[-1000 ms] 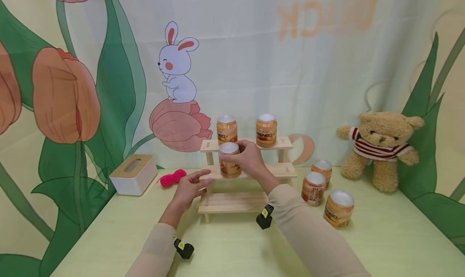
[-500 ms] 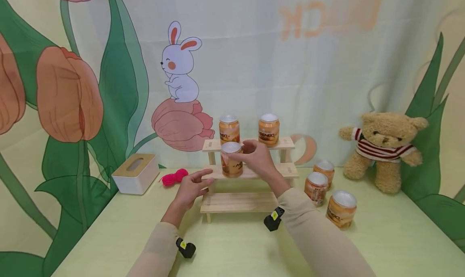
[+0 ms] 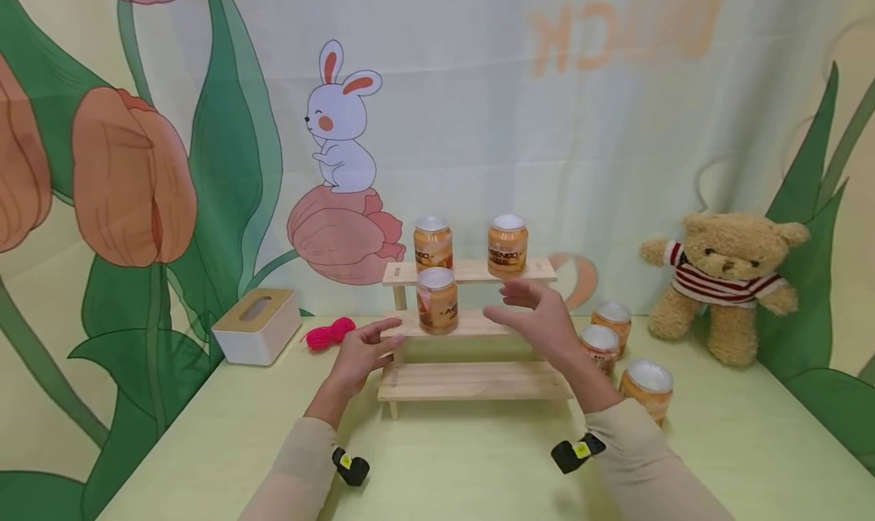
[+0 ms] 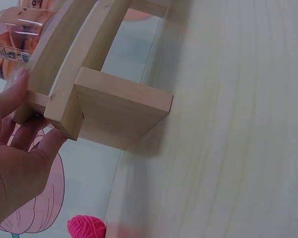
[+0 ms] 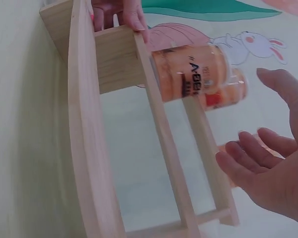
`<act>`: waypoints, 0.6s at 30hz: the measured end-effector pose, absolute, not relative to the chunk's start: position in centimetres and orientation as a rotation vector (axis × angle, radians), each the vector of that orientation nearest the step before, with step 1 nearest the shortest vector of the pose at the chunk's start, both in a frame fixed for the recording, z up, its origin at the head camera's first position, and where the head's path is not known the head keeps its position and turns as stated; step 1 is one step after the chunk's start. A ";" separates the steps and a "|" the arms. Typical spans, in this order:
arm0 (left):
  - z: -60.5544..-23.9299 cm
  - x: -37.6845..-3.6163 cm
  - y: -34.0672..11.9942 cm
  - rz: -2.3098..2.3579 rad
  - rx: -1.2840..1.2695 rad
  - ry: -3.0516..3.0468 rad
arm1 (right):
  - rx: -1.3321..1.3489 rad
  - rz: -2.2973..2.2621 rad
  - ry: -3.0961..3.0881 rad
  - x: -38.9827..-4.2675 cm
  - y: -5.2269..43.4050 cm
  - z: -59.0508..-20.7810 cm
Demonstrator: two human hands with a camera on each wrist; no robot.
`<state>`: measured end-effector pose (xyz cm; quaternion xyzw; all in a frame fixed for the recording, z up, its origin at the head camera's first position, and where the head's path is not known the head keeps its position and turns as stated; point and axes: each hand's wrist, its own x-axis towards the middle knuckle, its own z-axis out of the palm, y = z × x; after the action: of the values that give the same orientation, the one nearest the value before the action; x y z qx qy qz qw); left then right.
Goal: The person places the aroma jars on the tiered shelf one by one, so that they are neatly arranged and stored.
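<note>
A three-step wooden rack stands on the table. Two orange jars with silver lids sit on its top step. A third orange jar stands alone at the left of the middle step. My left hand touches the rack's left end, fingers straight along the middle step. My right hand hovers empty to the right of that jar, fingers spread, clear of it.
Three more orange jars stand on the table right of the rack. A teddy bear sits far right. A white tissue box and a pink yarn ball lie left.
My right hand let go of the jar on the middle step and drew back to the right. The left hand stayed at the rack's left end.
</note>
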<state>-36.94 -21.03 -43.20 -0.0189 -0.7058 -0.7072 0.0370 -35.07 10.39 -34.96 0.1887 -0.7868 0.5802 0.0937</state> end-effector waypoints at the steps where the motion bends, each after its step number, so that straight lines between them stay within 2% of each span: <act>1: -43.2 -37.0 -21.0 -2.170 -0.063 -2.166 | 0.555 1.713 -2.345 -34.8 10.9 -35.0; 8: -43.0 -37.5 -21.1 -2.153 -0.106 -2.148 | 0.578 1.643 -2.373 -33.8 14.6 -34.8; 18: -43.4 -36.9 -21.0 -2.175 -0.075 -2.153 | 0.743 1.614 -2.392 -34.3 20.0 -36.3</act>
<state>-36.94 -21.00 -43.40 -0.0246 -0.7028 -0.7098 0.0399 -34.34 20.00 -36.33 0.2486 -0.8001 0.5399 0.0805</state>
